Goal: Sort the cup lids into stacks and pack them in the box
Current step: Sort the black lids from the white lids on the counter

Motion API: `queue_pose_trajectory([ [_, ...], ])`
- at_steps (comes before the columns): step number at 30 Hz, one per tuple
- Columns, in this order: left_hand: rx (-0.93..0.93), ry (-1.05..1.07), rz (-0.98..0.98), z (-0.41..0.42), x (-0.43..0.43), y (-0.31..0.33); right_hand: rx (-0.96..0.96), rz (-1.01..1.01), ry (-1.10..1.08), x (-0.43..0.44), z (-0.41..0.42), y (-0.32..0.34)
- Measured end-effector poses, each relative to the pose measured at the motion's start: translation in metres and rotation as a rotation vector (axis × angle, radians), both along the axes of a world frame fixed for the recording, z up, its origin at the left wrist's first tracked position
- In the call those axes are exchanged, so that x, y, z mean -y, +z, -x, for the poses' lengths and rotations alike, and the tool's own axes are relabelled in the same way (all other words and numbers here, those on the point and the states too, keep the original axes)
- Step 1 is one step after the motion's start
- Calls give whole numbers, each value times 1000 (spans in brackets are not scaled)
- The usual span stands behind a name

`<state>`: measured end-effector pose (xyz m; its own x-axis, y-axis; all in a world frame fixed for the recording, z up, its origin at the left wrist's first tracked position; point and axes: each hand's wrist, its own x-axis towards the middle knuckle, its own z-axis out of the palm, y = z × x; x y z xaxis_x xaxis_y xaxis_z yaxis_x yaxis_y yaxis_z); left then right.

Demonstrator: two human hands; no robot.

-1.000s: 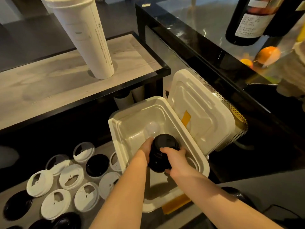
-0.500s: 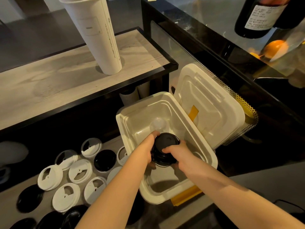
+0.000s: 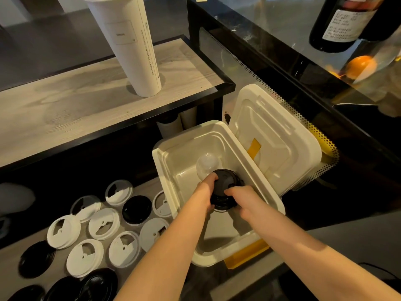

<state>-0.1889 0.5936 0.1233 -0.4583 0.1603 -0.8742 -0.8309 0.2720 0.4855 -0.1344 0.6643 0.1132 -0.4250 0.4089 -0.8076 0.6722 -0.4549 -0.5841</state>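
Black stack (image 3: 224, 190) pinched between left hand (image 3: 207, 192) and right hand (image 3: 240, 198), inside the box (image 3: 165, 170), just near of a clear lid (image 3: 207, 165). Best lowered level to the floor, released evenly, kept upright. White lids (image 3: 104, 223) waiting loose, left.

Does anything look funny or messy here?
Nothing is spilled or broken. Loose white lids and black lids lie scattered on the low shelf, unsorted. In the open box, both hands hold a stack of black lids beside a clear dome lid.
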Motion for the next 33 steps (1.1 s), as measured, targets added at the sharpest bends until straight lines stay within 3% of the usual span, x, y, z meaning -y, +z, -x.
queue_pose_trajectory([
  [5,-138,-97,100,0,0,3,-6,145,-56,-3,-3,3],
  [19,-252,-248,240,4,5,12,-70,30,66,-4,-20,23],
  [25,-571,-445,278,10,25,33,-144,-206,235,-7,-32,44],
  [30,-916,-618,417,17,57,71,-199,-773,522,6,-31,67],
  [33,-1091,-703,559,15,91,90,-172,-981,741,24,-19,84],
])
